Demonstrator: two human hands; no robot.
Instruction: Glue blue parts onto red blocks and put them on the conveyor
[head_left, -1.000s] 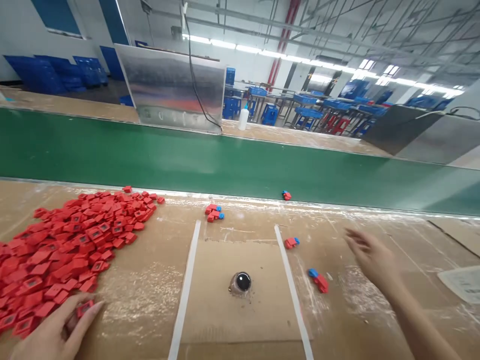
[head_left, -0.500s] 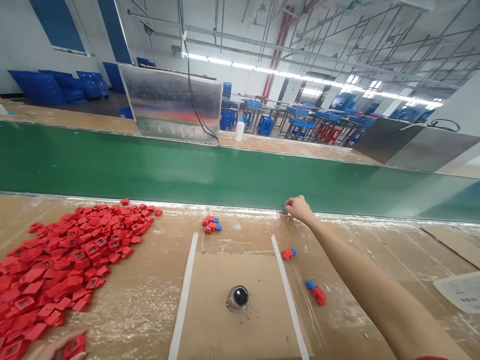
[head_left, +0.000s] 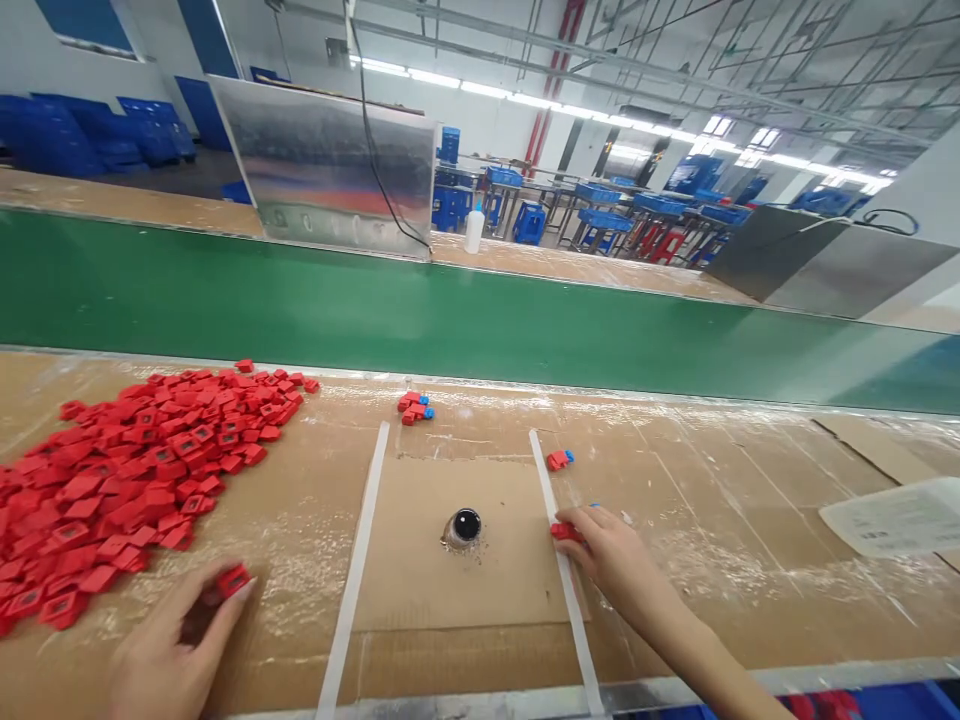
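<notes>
The left hand (head_left: pixel 176 640) pinches a red piece (head_left: pixel 234 580) near a big red pile (head_left: pixel 127 480); the right hand (head_left: pixel 611 555) pinches another red piece (head_left: pixel 566 532).

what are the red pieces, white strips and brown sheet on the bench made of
The red pieces look like moulded plastic: even, saturated colour, crisp edges, a faint sheen. The white strips look like matte tape lying flat, though thin plastic strip is possible. The brown sheet looks like plain cardboard: dull, scuffed, with a cut edge.
</notes>
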